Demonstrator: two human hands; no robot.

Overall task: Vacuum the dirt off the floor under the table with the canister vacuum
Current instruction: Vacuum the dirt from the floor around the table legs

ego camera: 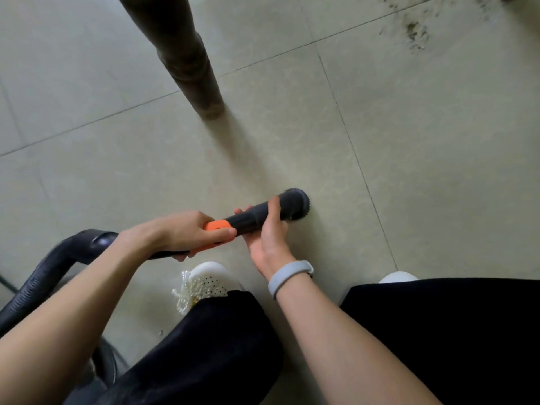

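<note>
Head view: both-handed nozzle (264,214) points right (slightly forward).

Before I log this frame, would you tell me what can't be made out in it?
Head view only:
- Canister vacuum body: cut off at the lower-left edge; only the hose shows.
- Table top: outside the frame; only one table leg shows.
- Dirt patch: runs out of the top edge, extent unclear.
- Brush nozzle opening: faces away.
- Left hand covers the orange collar.

Two hands (187,232) (267,238), one vacuum nozzle (274,211), one table leg (187,62), two shoes (210,279) (397,277).
</note>
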